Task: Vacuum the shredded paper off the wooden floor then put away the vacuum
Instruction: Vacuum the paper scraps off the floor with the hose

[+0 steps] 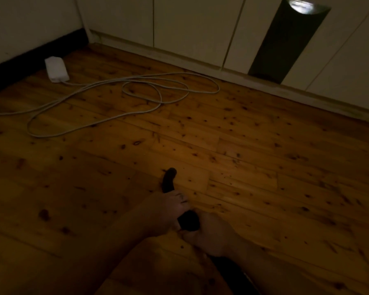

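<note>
As the left hand (166, 211) and right hand (213, 237) gripped it | vacuum nozzle (169, 179): black, slim, curved | over wooden floor (264, 167), away from its edges.

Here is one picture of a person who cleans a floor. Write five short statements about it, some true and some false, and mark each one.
1. The left hand and the right hand both grip the dark vacuum tube. True.
2. The white cable lies in loose loops on the wooden floor. True.
3. The white adapter block sits on a cupboard shelf. False: it lies on the floor beside the dark skirting.
4. The left hand holds the tube nearer its tip than the right hand. True.
5. The tube's tip touches the cable. False: bare floor lies between them.
</note>
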`<state>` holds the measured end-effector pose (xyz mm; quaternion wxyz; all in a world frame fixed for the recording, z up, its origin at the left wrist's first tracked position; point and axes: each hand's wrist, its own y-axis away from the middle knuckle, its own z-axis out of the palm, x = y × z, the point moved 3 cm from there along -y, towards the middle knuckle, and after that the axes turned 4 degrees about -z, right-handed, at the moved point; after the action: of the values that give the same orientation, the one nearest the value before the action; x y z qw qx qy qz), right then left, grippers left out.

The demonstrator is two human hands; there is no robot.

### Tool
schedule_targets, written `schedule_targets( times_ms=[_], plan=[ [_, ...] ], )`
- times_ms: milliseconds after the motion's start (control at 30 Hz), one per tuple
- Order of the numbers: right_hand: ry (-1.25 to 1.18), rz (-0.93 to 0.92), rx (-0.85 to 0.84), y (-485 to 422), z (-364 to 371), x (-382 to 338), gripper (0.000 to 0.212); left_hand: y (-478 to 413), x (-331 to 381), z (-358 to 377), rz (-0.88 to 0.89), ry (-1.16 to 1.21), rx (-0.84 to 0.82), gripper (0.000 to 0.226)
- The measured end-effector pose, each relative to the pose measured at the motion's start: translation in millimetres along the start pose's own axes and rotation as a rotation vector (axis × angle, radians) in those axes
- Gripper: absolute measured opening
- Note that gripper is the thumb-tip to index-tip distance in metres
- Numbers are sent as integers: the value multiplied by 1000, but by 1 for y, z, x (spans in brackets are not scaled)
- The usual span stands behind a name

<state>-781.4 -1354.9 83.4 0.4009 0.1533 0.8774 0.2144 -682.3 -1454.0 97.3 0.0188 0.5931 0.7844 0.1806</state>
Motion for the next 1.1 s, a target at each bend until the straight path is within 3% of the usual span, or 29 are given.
schedule_targets(
  times_ms=[167,333,467,633,767,1033,1100],
  plan=[
    [-29,-30,-44,-21,6,-16,35,11,-19,0,-90,-12,-37,45],
    [-49,-95,-67,-44,12,-36,33,27,-44,3,-175,-7,-58,61],
    [-22,-167,-99,-57,13,-48,17,32,-58,5,-226,24,-40,59],
    [-34,-114,-135,-65,15,-49,30,30,-65,10,-234,50,-27,60],
    [-49,-104,-166,-71,9,-47,24,24,-67,9,-234,52,-54,61],
    [353,-61,-193,-71,-28,-49,17,8,-56,-13,-175,95,31,41],
    [399,-35,-190,-66,-39,-50,34,4,-53,-21,-159,85,70,40]
  ],
)
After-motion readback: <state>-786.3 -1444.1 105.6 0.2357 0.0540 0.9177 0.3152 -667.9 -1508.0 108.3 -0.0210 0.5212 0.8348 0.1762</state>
